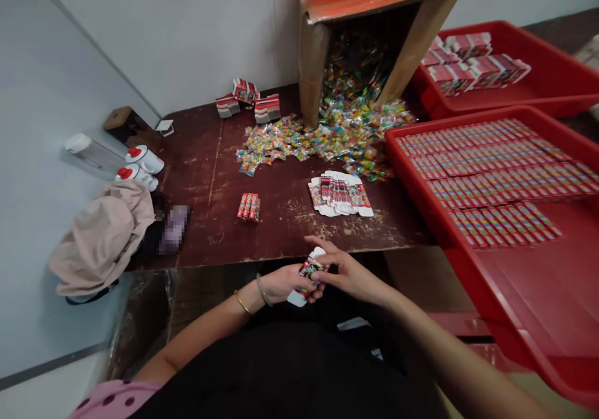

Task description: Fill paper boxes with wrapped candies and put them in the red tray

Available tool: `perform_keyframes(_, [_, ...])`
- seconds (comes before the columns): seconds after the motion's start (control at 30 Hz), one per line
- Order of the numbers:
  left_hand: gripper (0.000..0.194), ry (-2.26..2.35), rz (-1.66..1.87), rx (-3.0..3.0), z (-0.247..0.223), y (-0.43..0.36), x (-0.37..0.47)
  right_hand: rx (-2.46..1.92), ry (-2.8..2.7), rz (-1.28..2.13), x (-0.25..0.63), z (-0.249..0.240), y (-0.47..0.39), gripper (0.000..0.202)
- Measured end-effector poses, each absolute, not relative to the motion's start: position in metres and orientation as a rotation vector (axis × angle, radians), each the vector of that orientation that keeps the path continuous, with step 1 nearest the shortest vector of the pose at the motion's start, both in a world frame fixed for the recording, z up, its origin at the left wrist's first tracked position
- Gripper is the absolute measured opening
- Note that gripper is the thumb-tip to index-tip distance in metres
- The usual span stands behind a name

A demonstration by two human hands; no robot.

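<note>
Just off the table's front edge, both hands hold one small printed carton [308, 270], its white end flaps sticking out at top and bottom. My left hand [286, 283] grips it from the left and below. The fingers and thumb of my right hand [344, 272] are closed on its upper right part. On the table beyond lies a fanned pile of flat cartons [339, 194]. To its left stands a small group of filled-looking boxes [248, 207]. Wrapped candies [346, 132] spread across the table farther back.
Candies spill from a cardboard box [314, 63] at the back. A red tray [528, 294] with rows of small boxes stands right, another red tray [552, 69] with carton bundles behind it. Carton stacks [267, 109] are by the wall. White bottles [144, 158] and a beige cloth bag [105, 238] sit left.
</note>
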State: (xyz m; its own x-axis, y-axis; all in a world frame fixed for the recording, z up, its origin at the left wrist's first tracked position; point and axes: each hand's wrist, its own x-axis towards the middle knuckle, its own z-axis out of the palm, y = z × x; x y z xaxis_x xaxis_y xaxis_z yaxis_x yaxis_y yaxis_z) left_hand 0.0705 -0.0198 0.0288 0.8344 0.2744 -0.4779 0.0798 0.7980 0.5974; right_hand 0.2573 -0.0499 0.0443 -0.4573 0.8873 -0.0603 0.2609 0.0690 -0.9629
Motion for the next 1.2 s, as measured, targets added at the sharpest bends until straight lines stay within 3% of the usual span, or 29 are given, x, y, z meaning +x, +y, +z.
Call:
perform_keyframes(0.2, [0.042, 0.374, -0.104, 0.697, 0.03, -0.019, 0.071, -1.002, -1.875, 1.512, 0.274, 0.063, -0.044, 0.02])
perform_keyframes(0.43, [0.05, 0.881, 0.269, 1.002, 0.018, -0.028, 0.074, -1.299, -1.431, 1.254, 0.246, 0.035, -0.068, 0.018])
perform_keyframes(0.53, [0.042, 1.064, 0.644, 1.305, 0.017, -0.037, 0.071, -1.379, -1.289, 1.178, 0.231, 0.028, -0.085, 0.028])
perform_keyframes(0.63, [0.049, 1.035, 0.839, 1.354, 0.016, -0.049, 0.066, -1.411, -1.176, 1.179, 0.219, 0.026, -0.101, 0.033])
perform_keyframes(0.93, [0.025, 1.101, 0.551, 1.349, 0.016, -0.075, 0.044, -1.478, -1.089, 1.189, 0.207, 0.007, -0.14, 0.02])
perform_keyframes(1.1, [0.03, 1.111, 0.453, 1.053, 0.014, -0.079, 0.04, -1.529, -1.124, 1.362, 0.209, 0.009, -0.144, 0.031])
perform_keyframes(1.2, [0.059, 0.98, 0.441, 0.609, 0.009, -0.079, 0.047, -1.436, -0.86, 1.532, 0.21, 0.008, -0.135, 0.027])
